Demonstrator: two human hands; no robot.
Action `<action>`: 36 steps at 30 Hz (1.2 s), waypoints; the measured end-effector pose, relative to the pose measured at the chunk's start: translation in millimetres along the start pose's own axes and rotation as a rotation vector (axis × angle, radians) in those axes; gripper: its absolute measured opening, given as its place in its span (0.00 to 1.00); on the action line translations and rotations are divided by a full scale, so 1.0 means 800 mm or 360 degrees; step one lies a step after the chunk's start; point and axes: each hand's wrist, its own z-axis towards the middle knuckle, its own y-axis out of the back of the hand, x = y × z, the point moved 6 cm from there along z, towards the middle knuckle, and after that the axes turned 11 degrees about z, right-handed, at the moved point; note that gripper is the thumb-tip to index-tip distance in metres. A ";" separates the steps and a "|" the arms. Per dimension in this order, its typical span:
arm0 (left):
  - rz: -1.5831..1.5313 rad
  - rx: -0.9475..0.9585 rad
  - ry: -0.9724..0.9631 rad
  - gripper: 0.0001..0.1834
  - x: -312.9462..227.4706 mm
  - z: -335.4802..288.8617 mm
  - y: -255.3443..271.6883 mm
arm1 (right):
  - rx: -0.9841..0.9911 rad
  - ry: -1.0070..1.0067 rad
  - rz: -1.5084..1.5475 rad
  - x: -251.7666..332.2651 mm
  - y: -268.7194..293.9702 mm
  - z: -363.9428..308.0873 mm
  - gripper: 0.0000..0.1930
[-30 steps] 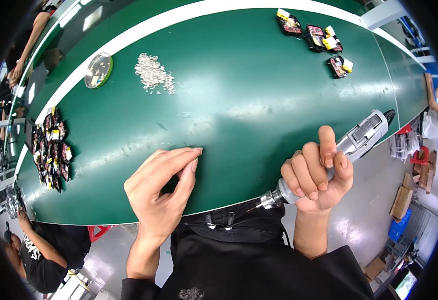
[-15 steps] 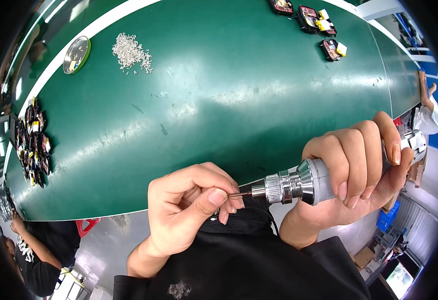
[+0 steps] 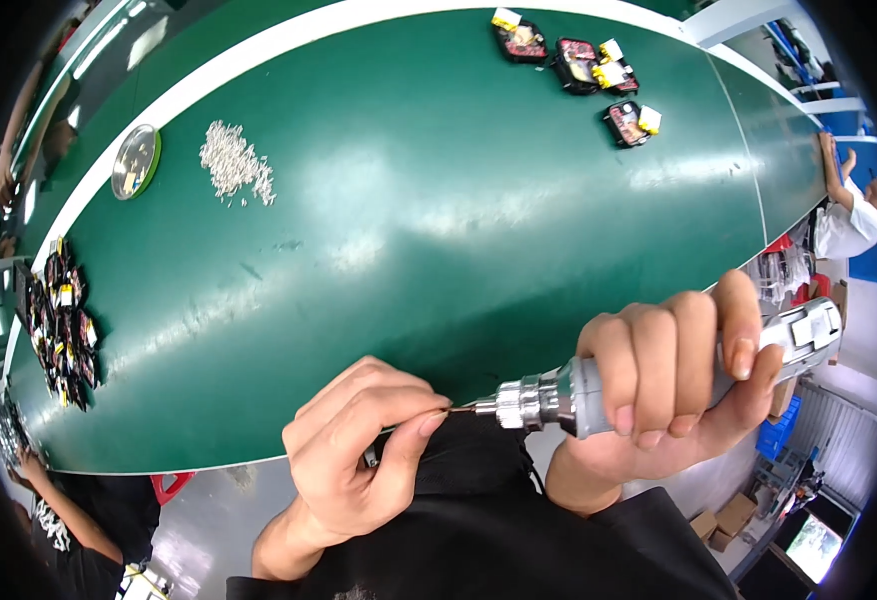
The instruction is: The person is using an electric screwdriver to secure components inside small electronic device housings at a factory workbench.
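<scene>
My right hand point(image 3: 664, 375) is wrapped round a grey electric screwdriver point(image 3: 584, 398) with a bright metal collar, held nearly level and pointing left. Its thin bit point(image 3: 464, 408) reaches the thumb and forefinger of my left hand point(image 3: 359, 445), which are pinched together at the tip. Whatever tiny piece may sit between those fingertips is too small to make out. Both hands are above the near edge of the green table point(image 3: 359, 330), close to my body.
A heap of small pale screw-like pieces point(image 3: 234, 165) lies at the far left beside a round dish point(image 3: 137, 162). Many black parts with yellow tags point(image 3: 64, 330) are piled at the left edge. Several black units point(image 3: 627, 123) lie at the far right. Co-workers point(image 3: 849, 225) are at both sides.
The view has tilted, so the table's things appear lower and further left. The screwdriver and my right hand have shifted slightly left and down. My left hand keeps its pinch at the bit's tip.
</scene>
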 end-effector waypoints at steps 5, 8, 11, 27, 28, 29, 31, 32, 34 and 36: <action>0.0138 0.0084 0.0047 0.05 -0.001 0.001 -0.006 | 0.0067 -0.0107 -0.0009 0.002 0.014 -0.005 0.11; 0.0061 0.0177 0.0090 0.04 0.001 0.007 -0.016 | -0.0073 -0.0030 0.0073 0.009 0.027 -0.006 0.11; 0.0078 0.0256 0.0094 0.04 -0.004 0.017 -0.023 | -0.0154 0.0027 0.0129 0.019 0.035 -0.004 0.11; 0.1121 0.0557 -0.1094 0.11 0.012 0.290 -0.083 | -0.0507 0.0331 0.0081 0.081 0.063 -0.016 0.10; 0.1176 0.0649 -0.1000 0.10 0.018 0.294 -0.088 | -0.0534 0.0345 0.0060 0.084 0.066 -0.019 0.10; 0.1232 0.0739 -0.0902 0.09 0.024 0.298 -0.091 | -0.0527 0.0361 0.0062 0.086 0.067 -0.022 0.10; 0.1366 0.0798 -0.0870 0.08 0.022 0.299 -0.085 | -0.0613 0.0346 0.0023 0.088 0.074 -0.027 0.10; 0.1498 0.0853 -0.0818 0.06 0.021 0.298 -0.083 | -0.0618 0.0350 0.0030 0.087 0.076 -0.028 0.10; 0.1596 0.0850 -0.0815 0.06 0.016 0.291 -0.078 | -0.0681 0.0313 0.0034 0.081 0.082 -0.030 0.11; 0.1705 0.0852 -0.0795 0.06 0.016 0.277 -0.070 | -0.0696 0.0282 0.0043 0.079 0.083 -0.031 0.11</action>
